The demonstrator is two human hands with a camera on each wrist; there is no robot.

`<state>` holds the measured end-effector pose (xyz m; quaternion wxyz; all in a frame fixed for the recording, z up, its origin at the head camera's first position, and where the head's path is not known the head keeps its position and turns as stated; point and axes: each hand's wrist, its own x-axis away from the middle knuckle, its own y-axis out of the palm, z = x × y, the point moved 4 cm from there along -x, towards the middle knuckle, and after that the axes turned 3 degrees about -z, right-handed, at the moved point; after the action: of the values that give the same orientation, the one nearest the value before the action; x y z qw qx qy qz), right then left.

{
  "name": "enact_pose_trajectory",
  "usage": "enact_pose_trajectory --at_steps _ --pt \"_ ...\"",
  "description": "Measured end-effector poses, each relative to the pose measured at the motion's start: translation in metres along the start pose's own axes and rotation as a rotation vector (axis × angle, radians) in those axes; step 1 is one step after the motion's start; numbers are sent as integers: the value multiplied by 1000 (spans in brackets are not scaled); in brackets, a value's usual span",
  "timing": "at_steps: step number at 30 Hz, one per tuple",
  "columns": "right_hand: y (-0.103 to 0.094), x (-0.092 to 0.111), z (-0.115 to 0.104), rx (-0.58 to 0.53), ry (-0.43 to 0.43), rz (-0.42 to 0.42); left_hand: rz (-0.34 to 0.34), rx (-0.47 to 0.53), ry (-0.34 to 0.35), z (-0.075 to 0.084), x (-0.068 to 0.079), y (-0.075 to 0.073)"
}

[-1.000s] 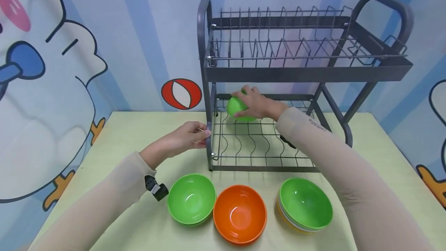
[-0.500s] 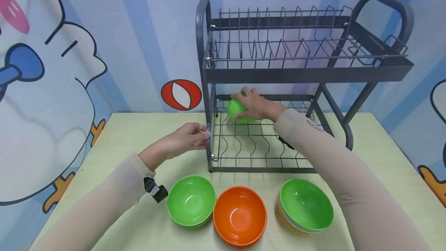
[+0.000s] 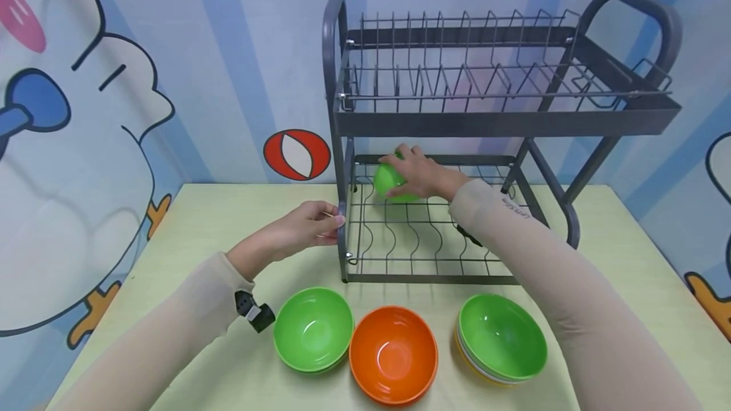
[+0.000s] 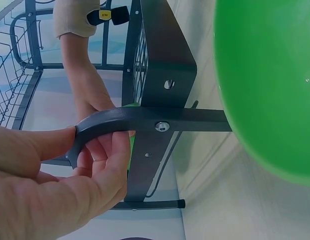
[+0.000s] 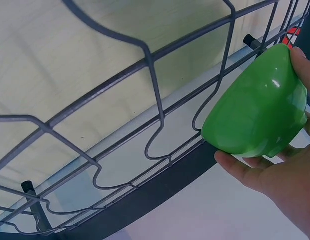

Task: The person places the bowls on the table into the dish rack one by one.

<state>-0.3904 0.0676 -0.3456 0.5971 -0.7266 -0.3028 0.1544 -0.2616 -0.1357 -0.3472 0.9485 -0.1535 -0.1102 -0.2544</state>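
Note:
My right hand [image 3: 419, 173] grips a green bowl [image 3: 386, 179] at the back left of the dish rack's lower tier. In the right wrist view the bowl [image 5: 260, 107] is tilted, its rim toward the wires and its base toward the palm, with fingers around it. My left hand [image 3: 305, 227] holds the left side post of the dark grey dish rack [image 3: 434, 278]. The left wrist view shows the left thumb and fingers [image 4: 112, 155] curled around the curved metal bar [image 4: 115, 120].
In front of the rack stand a green bowl [image 3: 314, 330], an orange bowl [image 3: 394, 355] and a stack topped by another green bowl [image 3: 502, 337]. The rack's upper wire tier [image 3: 491, 81] overhangs the right hand. A patterned wall [image 3: 240, 68] rises behind.
The right hand and its bowl have shifted very slightly within the lower tier. The left hand keeps its hold on the rack post.

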Motion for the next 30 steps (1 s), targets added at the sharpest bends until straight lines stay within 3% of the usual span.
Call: enact_pose_trajectory --at_steps 12,23,30 --pt "0 2 -2 51 -16 9 0 -3 -1 0 1 0" --pt "1 2 -5 193 -29 3 9 19 -17 -3 -2 -2" --pt "0 2 -4 195 -30 7 -5 18 -9 -2 -2 -2"
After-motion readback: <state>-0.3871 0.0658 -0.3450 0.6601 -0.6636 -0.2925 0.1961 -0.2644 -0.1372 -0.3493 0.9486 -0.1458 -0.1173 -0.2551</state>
